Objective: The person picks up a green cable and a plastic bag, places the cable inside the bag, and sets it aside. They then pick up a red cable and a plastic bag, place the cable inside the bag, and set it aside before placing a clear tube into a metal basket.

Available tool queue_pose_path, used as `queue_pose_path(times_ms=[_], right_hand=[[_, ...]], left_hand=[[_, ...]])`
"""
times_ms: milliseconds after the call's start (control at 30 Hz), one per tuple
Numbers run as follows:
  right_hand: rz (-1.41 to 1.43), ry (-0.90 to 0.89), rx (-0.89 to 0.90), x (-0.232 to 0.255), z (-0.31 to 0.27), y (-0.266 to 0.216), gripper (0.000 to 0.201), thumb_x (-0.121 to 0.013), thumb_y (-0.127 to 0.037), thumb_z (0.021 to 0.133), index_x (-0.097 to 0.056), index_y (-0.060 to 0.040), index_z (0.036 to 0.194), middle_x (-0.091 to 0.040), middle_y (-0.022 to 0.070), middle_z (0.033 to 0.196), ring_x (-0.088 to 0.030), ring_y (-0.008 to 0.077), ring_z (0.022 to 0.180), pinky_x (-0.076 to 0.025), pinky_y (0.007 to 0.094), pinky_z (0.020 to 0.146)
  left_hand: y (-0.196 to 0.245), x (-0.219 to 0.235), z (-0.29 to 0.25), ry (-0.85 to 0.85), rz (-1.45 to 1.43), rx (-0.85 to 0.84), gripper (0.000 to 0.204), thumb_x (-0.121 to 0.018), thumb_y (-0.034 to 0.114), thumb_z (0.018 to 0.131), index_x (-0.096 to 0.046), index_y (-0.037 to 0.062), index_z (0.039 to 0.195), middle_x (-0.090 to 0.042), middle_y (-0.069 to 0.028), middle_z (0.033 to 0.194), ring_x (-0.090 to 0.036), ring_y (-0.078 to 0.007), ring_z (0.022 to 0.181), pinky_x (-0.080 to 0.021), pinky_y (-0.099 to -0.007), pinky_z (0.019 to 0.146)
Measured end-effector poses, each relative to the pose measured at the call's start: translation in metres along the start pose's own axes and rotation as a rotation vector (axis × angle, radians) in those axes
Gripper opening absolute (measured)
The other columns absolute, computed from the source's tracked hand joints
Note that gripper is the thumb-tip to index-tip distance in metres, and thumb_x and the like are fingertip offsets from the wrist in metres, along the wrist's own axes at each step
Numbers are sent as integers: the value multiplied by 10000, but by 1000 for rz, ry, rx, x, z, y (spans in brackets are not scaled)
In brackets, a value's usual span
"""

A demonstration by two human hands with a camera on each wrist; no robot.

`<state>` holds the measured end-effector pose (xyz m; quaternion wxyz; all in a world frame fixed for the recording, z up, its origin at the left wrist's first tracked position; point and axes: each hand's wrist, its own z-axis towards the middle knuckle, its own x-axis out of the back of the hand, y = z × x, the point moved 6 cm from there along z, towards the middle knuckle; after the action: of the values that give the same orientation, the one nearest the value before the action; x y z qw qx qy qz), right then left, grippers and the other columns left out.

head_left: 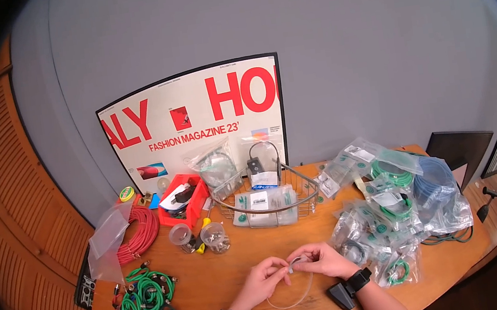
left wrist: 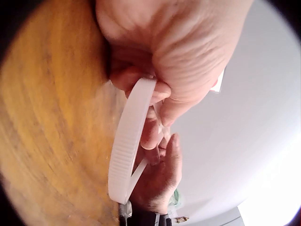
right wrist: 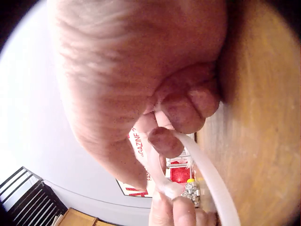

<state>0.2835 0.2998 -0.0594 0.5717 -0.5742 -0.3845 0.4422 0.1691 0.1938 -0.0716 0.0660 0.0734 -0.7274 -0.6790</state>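
Over the front of the wooden table, both hands meet at a white zip tie (head_left: pixel 288 307) bent into a loop that hangs below them. The left hand (head_left: pixel 262 282) pinches the tie near its small head, between thumb and fingertips. Close beside it, the right hand (head_left: pixel 322 261) pinches the tie's other portion with thumb and forefinger. In the left wrist view the ribbed band of the zip tie (left wrist: pixel 127 146) curves down from the left fingers. From the right wrist, the zip tie (right wrist: pixel 211 174) arcs away under the right fingers, its head at the left fingertips.
Green cables (head_left: pixel 148 300) lie at left, near a red cable coil (head_left: pixel 139 232). Behind are a red bin (head_left: pixel 198 200), clear plastic cups (head_left: pixel 214 236) of small parts and a wire basket (head_left: pixel 311 200) with bagged items. Bagged cables (head_left: pixel 388 212) cover the right side.
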Motion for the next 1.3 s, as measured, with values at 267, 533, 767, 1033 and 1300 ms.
queue_pose_path(times_ms=[267,533,767,1033,1300], right_hand=[[-100,87,-29,6,3,7,94,-665,-111,898,-657,-25,935,-573,-84,693,-432,-30,617,-323,158,554],[-108,98,1,4,3,9,86,-660,-113,903,-661,-28,890,-520,-104,639,-367,-30,575,-271,171,522],[-108,73,-55,2,1,7,83,-682,-111,885,-664,-30,887,-432,-124,602,-318,-21,550,-233,182,505],[-100,73,-57,4,1,9,96,-695,-97,872,-671,-25,932,-421,-126,602,-312,-19,547,-238,180,508],[-53,81,-25,0,-1,-5,130,-683,-94,881,-679,-22,990,-457,-124,617,-333,-23,559,-265,169,530]], left_hand=[[3,-1,-2,17,13,-2,161,-559,178,962,-575,48,1055,-601,25,677,-407,-14,474,-288,-185,416],[-4,-1,0,17,43,-46,132,-571,166,957,-576,47,1013,-613,12,691,-426,-12,502,-288,-184,430],[-9,1,2,0,54,-65,129,-547,174,970,-582,51,981,-622,9,696,-420,-6,503,-294,-178,438],[-8,1,3,-22,2,-145,154,-523,170,983,-585,30,1004,-615,1,715,-479,-28,574,-346,-175,501],[-6,5,0,18,-13,-96,249,-430,203,1018,-591,37,1109,-618,-19,695,-416,-25,445,-331,-164,431]])
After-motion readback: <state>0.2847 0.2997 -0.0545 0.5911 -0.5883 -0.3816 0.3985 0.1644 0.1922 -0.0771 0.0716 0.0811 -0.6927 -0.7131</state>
